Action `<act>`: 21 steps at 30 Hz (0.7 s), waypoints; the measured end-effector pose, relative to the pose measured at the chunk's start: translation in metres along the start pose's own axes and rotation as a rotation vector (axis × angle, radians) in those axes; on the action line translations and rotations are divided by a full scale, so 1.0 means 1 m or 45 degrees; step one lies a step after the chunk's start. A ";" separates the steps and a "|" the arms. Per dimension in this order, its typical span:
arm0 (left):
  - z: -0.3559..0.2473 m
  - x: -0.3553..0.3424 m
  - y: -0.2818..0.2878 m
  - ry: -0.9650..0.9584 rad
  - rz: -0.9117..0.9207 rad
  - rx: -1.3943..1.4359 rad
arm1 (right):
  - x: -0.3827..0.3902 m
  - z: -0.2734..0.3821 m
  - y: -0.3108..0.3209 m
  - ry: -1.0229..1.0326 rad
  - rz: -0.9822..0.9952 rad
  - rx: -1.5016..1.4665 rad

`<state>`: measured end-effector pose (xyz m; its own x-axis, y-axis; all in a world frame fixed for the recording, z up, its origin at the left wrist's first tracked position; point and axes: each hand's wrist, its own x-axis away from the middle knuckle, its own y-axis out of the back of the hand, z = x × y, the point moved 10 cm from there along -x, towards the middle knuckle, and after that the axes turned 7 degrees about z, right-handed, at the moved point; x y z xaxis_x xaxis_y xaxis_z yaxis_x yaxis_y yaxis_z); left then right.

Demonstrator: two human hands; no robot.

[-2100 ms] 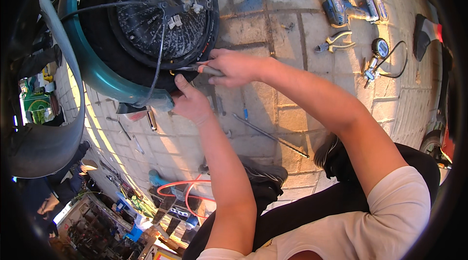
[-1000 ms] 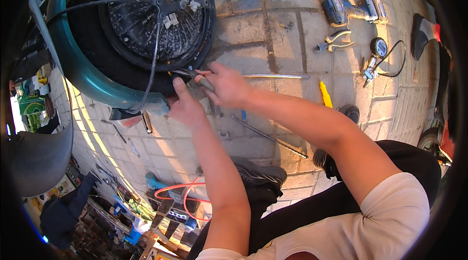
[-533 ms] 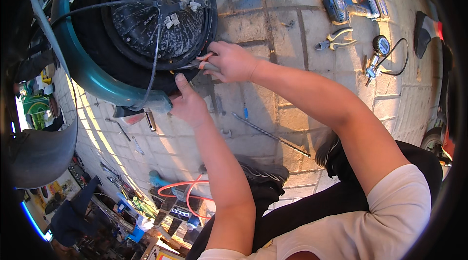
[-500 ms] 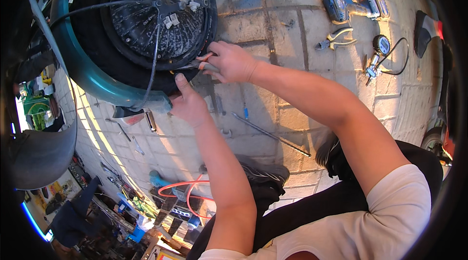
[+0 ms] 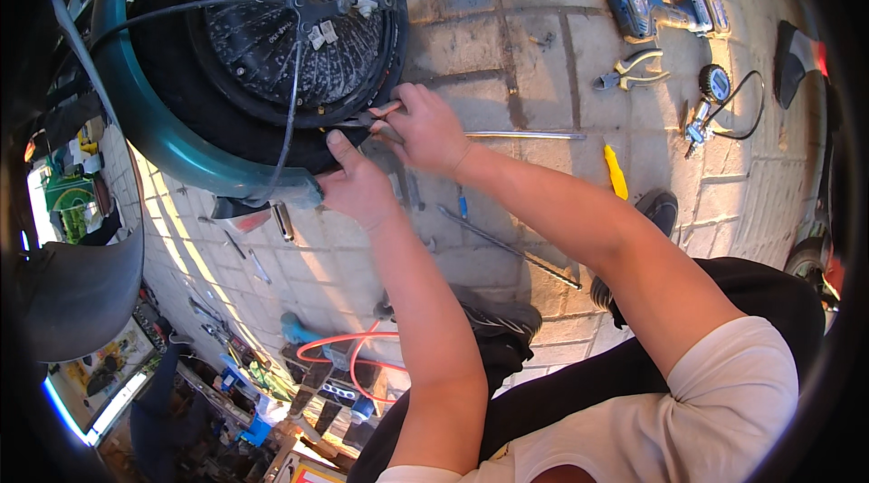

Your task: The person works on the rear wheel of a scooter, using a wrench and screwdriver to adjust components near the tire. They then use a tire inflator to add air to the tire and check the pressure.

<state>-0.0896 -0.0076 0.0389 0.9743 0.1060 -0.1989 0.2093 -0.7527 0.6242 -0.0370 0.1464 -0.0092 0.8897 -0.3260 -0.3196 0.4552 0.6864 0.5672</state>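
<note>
A wheel with a black hub (image 5: pixel 285 48) and black tire (image 5: pixel 181 76) lies inside a teal fender (image 5: pixel 149 130), cables crossing over it. My right hand (image 5: pixel 425 130) is closed round the handles of a pliers-like tool (image 5: pixel 380 125), whose jaws are at the wheel's lower-right rim. Just left of it, my left hand (image 5: pixel 358 184) grips the tire's lower edge beside the fender's end, thumb on top and fingers partly hidden underneath. The exact point the jaws touch is unclear.
On the pavers lie a drill (image 5: pixel 634 12), cutters (image 5: pixel 625 71), a gauge (image 5: pixel 713 85), a yellow-handled tool (image 5: pixel 615 171), metal rods (image 5: pixel 516 134), a red hose (image 5: pixel 317 349) and various tools. A curved grey panel (image 5: pixel 77 297) stands left; a person in dark clothing (image 5: pixel 167 411) is lower left.
Since half a second ago my right hand and forearm have shifted slightly downward, bringing the yellow-handled tool and silver rod back into sight. My left hand stays at the tire.
</note>
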 end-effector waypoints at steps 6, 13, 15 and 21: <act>0.010 -0.001 -0.003 0.017 0.134 0.069 | -0.004 -0.005 -0.006 -0.022 0.594 -0.241; -0.005 0.003 -0.010 -0.066 0.310 0.531 | -0.012 -0.005 0.001 0.104 0.415 -0.143; -0.006 0.003 -0.012 -0.033 0.304 0.495 | -0.008 0.000 0.000 0.146 0.253 -0.064; -0.004 0.004 -0.003 -0.004 0.034 0.228 | 0.003 0.005 0.000 -0.030 -0.117 -0.019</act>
<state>-0.0858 -0.0022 0.0389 0.9790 0.0823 -0.1866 0.1646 -0.8591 0.4847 -0.0340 0.1426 -0.0065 0.8449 -0.4028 -0.3519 0.5345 0.6622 0.5251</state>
